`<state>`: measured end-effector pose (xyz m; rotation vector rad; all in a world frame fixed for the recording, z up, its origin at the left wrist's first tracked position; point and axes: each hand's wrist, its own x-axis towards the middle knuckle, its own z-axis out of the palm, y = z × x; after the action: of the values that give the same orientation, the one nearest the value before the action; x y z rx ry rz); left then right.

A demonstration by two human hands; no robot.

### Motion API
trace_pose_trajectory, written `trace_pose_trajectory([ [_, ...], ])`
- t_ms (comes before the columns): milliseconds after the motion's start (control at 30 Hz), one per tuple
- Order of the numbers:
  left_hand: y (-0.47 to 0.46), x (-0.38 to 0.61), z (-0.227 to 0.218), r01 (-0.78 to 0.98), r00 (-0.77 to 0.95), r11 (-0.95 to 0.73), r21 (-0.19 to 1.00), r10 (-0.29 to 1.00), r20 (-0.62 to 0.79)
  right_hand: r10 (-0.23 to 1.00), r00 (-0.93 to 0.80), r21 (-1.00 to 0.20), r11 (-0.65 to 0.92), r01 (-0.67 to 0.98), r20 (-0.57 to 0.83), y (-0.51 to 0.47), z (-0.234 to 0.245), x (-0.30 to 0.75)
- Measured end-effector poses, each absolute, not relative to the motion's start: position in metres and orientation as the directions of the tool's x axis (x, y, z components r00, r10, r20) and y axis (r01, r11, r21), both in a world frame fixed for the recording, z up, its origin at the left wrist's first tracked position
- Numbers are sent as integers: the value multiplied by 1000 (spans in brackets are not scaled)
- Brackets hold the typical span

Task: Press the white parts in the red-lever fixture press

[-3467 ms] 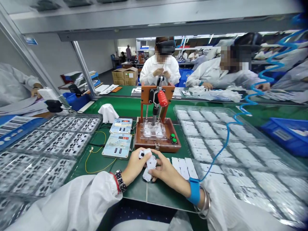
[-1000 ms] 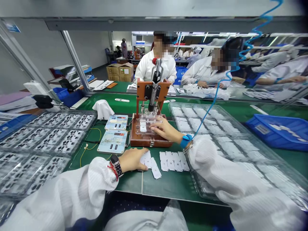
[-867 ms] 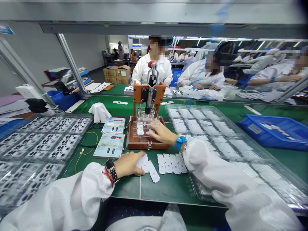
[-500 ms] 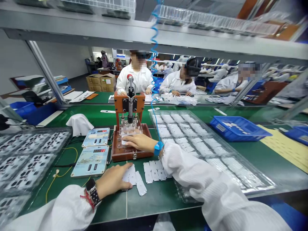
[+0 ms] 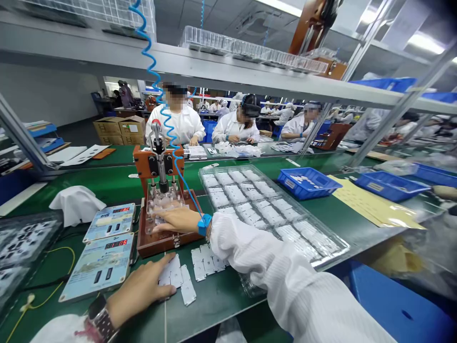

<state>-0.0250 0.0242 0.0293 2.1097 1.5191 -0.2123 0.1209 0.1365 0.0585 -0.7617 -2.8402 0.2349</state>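
My right hand [image 5: 180,220] lies with stretched fingers at the clear fixture of a small orange toggle press [image 5: 159,164] on a brown base [image 5: 157,245]. What lies under those fingers is hidden. My left hand [image 5: 144,286] rests on the green table with thumb and fingers apart, touching a small group of thin white plates [image 5: 171,272]. One loose white plate [image 5: 187,286] sits slantwise just right of them. More white plates [image 5: 205,262] lie in a row near my right forearm.
Two light-blue boxes with red digits [image 5: 98,267] stand left of the press. A clear tray of white plates [image 5: 257,197] is to the right, a blue bin [image 5: 309,182] beyond it. A coiled blue cord [image 5: 153,71] hangs down to the right wristband. Co-workers sit opposite.
The camera view has swung to the right, so everything sits further left. Both hands keep nearly the same places at the press and the plates. The digits on the boxes look different.
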Motion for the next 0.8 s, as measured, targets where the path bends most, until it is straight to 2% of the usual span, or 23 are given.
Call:
trace_pose_trajectory([
  [167,26,-25,31,900,380,-233,368,833,-403,546,-813,-174,837,519,203,132,58,120],
  [367,24,-27,43,897,390,-218,384,798,-459,519,-798,-26,842,538,307,129,58,138],
  [500,19,-40,47,877,417,-203,437,773,-479,606,-737,-35,779,626,299,108,66,188],
  [567,17,-48,47,879,413,-199,434,772,-484,720,-629,-95,676,731,293,88,74,224],
  [667,17,-55,47,878,417,-197,437,763,-494,918,-356,-154,383,911,176,50,87,275],
  [733,18,-56,48,876,420,-183,447,745,-518,983,-170,-105,176,979,63,25,89,301],
  [800,19,-56,48,872,426,-176,456,730,-534,999,-28,-13,28,1000,-23,5,83,318],
])
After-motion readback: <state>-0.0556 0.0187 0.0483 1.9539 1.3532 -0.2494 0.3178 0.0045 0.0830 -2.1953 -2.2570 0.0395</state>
